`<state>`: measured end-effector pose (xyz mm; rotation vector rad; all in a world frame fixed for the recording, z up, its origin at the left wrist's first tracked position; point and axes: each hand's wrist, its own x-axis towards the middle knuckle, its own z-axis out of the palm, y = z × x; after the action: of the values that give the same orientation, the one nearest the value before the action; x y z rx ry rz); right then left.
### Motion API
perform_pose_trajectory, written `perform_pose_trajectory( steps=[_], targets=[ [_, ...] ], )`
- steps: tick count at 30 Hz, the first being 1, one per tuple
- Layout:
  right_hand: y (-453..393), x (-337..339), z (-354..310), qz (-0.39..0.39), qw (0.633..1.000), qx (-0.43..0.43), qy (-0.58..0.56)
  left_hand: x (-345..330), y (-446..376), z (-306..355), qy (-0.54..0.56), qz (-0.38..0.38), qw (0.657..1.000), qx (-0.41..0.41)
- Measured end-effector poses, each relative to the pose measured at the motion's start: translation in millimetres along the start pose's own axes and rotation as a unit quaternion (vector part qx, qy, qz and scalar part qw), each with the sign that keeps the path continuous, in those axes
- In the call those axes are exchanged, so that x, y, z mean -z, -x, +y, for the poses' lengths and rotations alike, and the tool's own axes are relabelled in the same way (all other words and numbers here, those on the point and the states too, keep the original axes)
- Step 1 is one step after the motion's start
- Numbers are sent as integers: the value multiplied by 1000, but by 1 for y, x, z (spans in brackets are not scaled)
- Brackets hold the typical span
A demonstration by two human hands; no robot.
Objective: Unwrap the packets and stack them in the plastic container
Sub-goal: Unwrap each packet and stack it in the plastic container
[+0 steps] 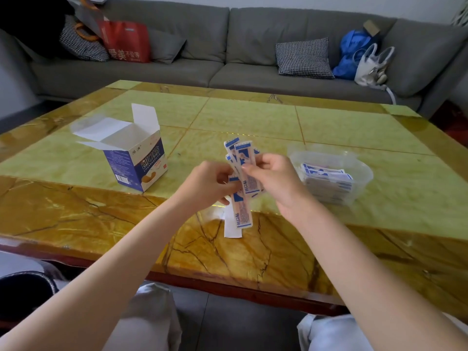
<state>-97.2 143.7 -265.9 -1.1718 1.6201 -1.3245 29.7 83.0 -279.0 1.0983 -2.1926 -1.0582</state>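
In the head view, my only 1, I see both hands raised over the table with a fanned bunch of packets between them. My left hand has its fingers curled round the lower part of the bunch, and my right hand pinches the upper strips between thumb and fingertips. 1 strip hangs below the rest, and a white strip shows just behind it; I cannot tell whether that 1 is held or lying on the table. The risk, as I judge it, is that the bunch is loose and splayed, so a slack pinch while I separate 1 strip could let several slide out and scatter on the glossy top, or drop off the near edge into my lap. A second risk is pulling 2 strips stuck together. The clear container sits to my right, near the hands, and holds a flat stack of blue-and-white packets, not yet full. The box stands to my left with its flaps open; from this angle its inside looks white, and I cannot see whether anything remains in it.
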Motion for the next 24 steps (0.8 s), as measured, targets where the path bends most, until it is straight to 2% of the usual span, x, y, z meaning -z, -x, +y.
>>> perform_pose_trajectory(
  steps=[3,5,7,11,16,18,22,24],
  targets=[
    [-4,-1,-3,93,992,71,-47,-4,-1,-3,0,-13,1000,14],
    [-6,6,-11,123,979,130,-99,-2,-2,-6,5,2,1000,30],
    [-7,13,-15,103,978,149,-103,4,-3,-9,42,49,996,58],
    [-4,11,-8,-12,999,32,-16,14,-4,-7,178,138,969,103],
    [-2,2,3,-79,996,-31,20,8,-2,3,269,127,950,96],
    [-2,-1,5,-83,996,-37,19,5,-1,3,252,131,955,86],
    [-3,5,2,-19,999,-8,50,13,-2,0,187,156,968,55],
    [-5,14,0,19,998,-2,60,24,0,-8,69,208,976,0]
  ],
)
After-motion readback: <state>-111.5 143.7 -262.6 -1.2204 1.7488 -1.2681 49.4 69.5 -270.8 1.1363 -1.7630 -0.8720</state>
